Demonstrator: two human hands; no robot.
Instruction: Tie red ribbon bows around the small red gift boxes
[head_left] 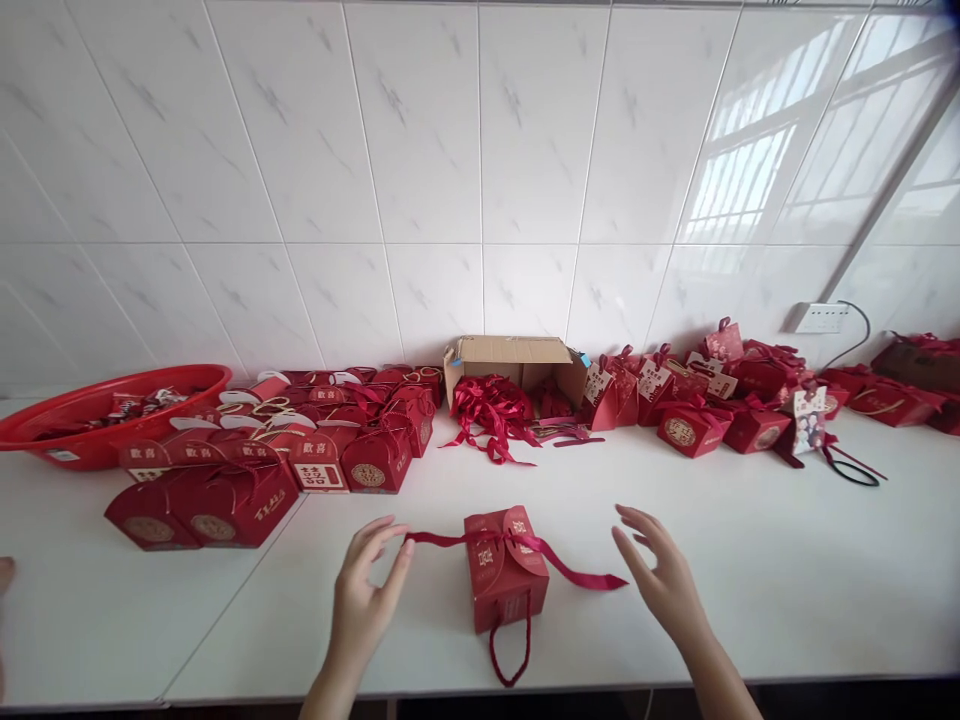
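My left hand pinching one end of the ribbon, my right hand with fingers parted wide just beside the other end, the box on the bench between them on my remote view, an open carton of loose ribbons behind it

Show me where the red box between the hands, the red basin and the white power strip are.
Red box [510,574]: head view, on its upward-facing side.
Red basin [96,453]: head view, on its near outer wall.
White power strip [819,319]: head view, on its front face.
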